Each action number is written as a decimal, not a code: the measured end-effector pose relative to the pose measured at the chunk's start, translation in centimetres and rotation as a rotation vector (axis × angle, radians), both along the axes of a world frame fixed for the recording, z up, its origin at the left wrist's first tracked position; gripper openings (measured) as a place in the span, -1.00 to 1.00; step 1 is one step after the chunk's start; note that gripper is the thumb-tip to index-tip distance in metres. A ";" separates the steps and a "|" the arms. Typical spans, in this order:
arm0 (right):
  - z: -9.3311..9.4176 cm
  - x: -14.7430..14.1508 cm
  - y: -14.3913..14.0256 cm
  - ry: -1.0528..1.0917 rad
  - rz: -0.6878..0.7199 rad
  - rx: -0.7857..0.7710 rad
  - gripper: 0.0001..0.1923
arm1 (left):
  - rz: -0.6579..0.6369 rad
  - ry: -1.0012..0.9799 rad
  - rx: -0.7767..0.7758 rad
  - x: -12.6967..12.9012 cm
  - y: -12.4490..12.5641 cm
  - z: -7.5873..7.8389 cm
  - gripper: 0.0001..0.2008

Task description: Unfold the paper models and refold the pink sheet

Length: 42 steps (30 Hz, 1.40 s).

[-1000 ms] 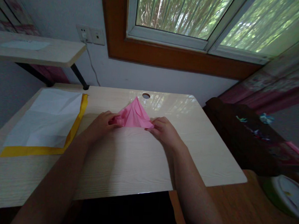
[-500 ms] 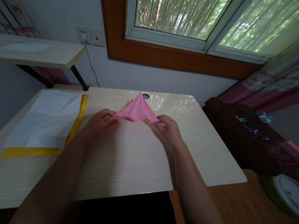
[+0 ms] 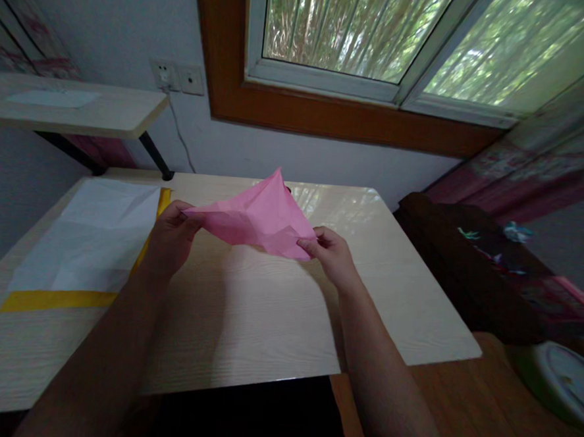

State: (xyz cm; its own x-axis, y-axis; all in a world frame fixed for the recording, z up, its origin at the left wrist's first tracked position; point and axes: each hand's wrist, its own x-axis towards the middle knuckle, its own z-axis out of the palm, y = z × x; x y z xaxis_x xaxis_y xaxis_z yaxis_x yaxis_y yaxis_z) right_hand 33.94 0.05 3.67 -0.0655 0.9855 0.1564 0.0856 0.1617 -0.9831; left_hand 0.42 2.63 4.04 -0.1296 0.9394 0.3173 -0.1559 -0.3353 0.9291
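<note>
A creased sheet of pink paper (image 3: 262, 217) stretches between my two hands over the pale desk (image 3: 266, 322), with one peak pointing toward the wall. My left hand (image 3: 172, 237) pinches its left corner between thumb and fingers. At the lower right corner, my right hand (image 3: 330, 252) grips the paper the same way, thumb on top. Fold lines run down from the peak, and the side facing the desk is hidden.
White paper (image 3: 93, 233) lies over a yellow sheet (image 3: 59, 301) on the desk's left. A raised shelf (image 3: 125, 113) stands behind it. Right of the desk are dark brown furniture (image 3: 448, 254) with small items and a round white-lidded container (image 3: 569, 377).
My left hand has moved left and up, drawing the pink paper wider and flatter. My right hand has shifted slightly, still holding its corner.
</note>
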 end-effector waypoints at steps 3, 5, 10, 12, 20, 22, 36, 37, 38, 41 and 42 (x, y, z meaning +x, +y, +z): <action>0.0 -0.5 -0.1 0.117 0.018 -0.048 -0.69 | -0.029 -0.161 0.011 0.5 -0.4 0.6 -0.64; 0.1 -0.8 -0.2 0.183 0.022 -0.081 -0.67 | -0.020 -0.189 -0.017 0.8 -0.7 0.9 -0.67; 0.6 -1.5 -0.4 0.256 0.042 -0.188 -0.60 | -0.010 -0.197 -0.116 1.2 -0.7 1.2 -0.70; 0.8 -1.4 -0.3 0.212 0.039 -0.223 -0.59 | -0.008 -0.147 -0.190 1.0 -0.3 0.8 -0.70; -0.6 -0.4 0.2 -0.100 0.016 -0.284 -0.68 | 0.072 0.545 -0.322 0.1 0.3 -1.1 -0.48; -1.3 0.0 0.4 -0.226 -0.007 -0.222 -0.70 | 0.070 0.723 -0.329 0.2 0.1 -1.1 -0.50; -1.7 0.1 0.3 -0.637 -0.021 -0.065 -0.62 | 0.131 1.423 -0.152 -0.4 0.4 -2.6 -0.60; -1.5 0.0 0.2 -0.665 -0.009 -0.057 -0.62 | 0.133 1.445 -0.124 -0.4 0.5 -2.8 -0.61; -1.4 -0.1 0.2 -0.689 0.003 -0.050 -0.63 | 0.135 1.462 -0.089 -0.5 0.6 -3.1 -0.61; -1.3 -0.3 0.2 -0.729 0.037 -0.027 -0.64 | 0.136 1.462 0.059 -0.3 0.7 -3.7 -0.64; -1.3 -0.3 0.2 -0.735 0.047 -0.017 -0.65 | 0.129 1.448 0.112 -0.2 0.7 -3.7 -0.64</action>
